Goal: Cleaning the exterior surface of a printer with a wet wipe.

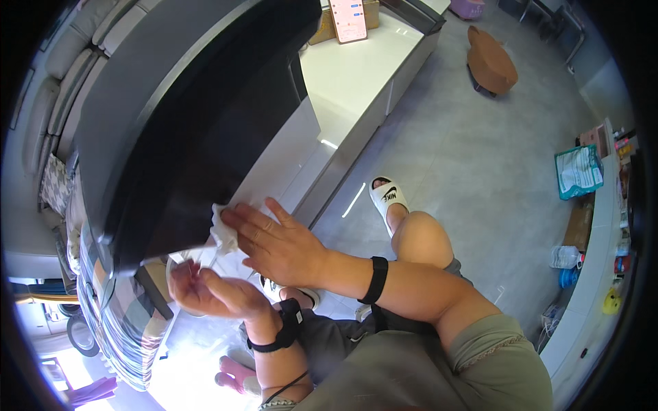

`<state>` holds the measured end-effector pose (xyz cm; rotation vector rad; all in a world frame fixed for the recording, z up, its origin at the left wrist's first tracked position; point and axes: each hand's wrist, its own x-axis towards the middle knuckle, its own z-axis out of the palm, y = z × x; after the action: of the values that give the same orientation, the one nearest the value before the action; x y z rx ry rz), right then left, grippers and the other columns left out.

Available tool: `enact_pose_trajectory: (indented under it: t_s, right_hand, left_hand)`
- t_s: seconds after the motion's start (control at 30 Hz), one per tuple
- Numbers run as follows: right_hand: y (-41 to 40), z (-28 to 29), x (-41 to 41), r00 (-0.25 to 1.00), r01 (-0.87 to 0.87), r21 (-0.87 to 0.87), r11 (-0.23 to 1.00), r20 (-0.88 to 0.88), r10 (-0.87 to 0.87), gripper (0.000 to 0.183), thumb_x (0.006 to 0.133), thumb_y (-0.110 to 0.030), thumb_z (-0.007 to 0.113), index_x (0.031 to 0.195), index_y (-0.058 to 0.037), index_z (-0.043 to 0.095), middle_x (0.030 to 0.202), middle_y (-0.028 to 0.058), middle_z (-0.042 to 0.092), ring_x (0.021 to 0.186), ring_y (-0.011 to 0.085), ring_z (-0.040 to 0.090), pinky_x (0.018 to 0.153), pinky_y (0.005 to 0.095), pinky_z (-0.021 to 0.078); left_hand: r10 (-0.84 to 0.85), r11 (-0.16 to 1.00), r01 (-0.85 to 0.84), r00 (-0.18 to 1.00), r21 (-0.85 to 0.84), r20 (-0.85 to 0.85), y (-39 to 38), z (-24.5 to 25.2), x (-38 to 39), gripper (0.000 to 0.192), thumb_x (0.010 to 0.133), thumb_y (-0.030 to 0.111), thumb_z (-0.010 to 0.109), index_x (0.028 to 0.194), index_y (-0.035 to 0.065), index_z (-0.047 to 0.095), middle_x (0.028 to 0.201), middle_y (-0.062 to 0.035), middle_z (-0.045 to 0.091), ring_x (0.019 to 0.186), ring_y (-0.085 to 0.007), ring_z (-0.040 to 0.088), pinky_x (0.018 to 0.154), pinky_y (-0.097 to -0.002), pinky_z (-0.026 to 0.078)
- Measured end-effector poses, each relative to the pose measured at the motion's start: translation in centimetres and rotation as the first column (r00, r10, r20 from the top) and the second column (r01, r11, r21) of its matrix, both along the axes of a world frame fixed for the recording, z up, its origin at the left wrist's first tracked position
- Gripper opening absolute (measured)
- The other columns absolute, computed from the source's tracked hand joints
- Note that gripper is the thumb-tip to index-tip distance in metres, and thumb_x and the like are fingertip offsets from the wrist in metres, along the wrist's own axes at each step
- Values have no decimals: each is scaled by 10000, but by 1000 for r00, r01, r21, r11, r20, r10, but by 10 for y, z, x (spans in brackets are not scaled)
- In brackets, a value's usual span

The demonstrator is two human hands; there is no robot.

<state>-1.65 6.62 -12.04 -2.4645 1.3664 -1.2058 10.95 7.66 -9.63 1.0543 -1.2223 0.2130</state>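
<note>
My right hand (pixel 288 249) lies nearly flat, its fingertips pressing a crumpled white tissue or cloth (pixel 224 235) against the lower edge of a large dark panel (pixel 190 149), which looks like a television. My left hand (pixel 218 295) is just below the panel's lower corner, palm up with its fingers loosely curled. Its fingertips are blurred, and no object shows in it. Each wrist wears a black strap. The panel stands over a long white-topped cabinet (pixel 360 67), where a lit phone (pixel 349 20) leans against a box.
A brown animal-shaped stool (pixel 491 61) stands on the grey floor. A bed with patterned bedding (pixel 128 329) is at the lower left. Along the right wall, a white cabinet (pixel 581 277) has a teal bag (pixel 578 172) and plastic bottles (pixel 565 257) beside it. My feet wear white slides (pixel 385 198).
</note>
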Motion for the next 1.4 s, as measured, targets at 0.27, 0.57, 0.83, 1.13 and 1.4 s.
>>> enact_pose_trajectory:
  t_s: [0.27, 0.57, 0.83, 1.13, 1.4]
  right_hand:
    - [-16, 2, -28, 947, -268, -9, 963, 181, 265, 401, 973, -192, 560, 1317, -2, 641, 1528, 218, 479, 1443, 412, 425, 1210, 477, 341]
    - [-37, -14, -73, 644, -652, -49, 757, 492, 586, 570, 809, 62, 578, 1371, -24, 540, 1531, 312, 426, 1409, 523, 413, 1182, 485, 359]
    - [-110, 11, -147, 741, -456, -101, 884, 508, 440, 344, 877, 92, 432, 1160, 15, 612, 1042, 157, 719, 941, 251, 715, 839, 343, 569]
    - [-326, -29, -341, 468, 440, 329, 835, 709, -527, 444, 1033, -326, 445, 1091, 70, 635, 1135, 260, 682, 1060, 395, 650, 944, 455, 486]
    - [-321, -41, -332, 707, 420, 216, 881, 530, -467, 437, 1044, -293, 378, 1035, 20, 683, 1094, 263, 671, 1056, 453, 600, 951, 509, 453]
  left_hand:
    - [-228, 945, 98, 883, 312, 411, 10, 11, -11, 421, 991, 191, 588, 1305, -89, 602, 1163, -251, 672, 973, -413, 668, 852, -446, 547]
    - [-163, 938, 37, 925, 344, 345, 0, 4, -54, 517, 954, 334, 704, 1288, -56, 646, 1192, -257, 677, 1077, -409, 674, 905, -448, 551]
    - [171, 940, -223, 963, 258, 210, 0, 2, -76, 487, 742, 23, 846, 1201, -8, 685, 1133, -176, 710, 1053, -348, 683, 905, -413, 553]
    - [633, 767, -634, 773, 100, 47, 1, -18, -36, 309, 817, -91, 738, 1110, -11, 684, 1052, -115, 698, 950, -253, 673, 836, -335, 553]
    - [544, 807, -551, 834, 214, 93, -14, -32, -88, 254, 900, 29, 747, 1138, -9, 664, 1056, -95, 709, 949, -199, 678, 878, -307, 544]
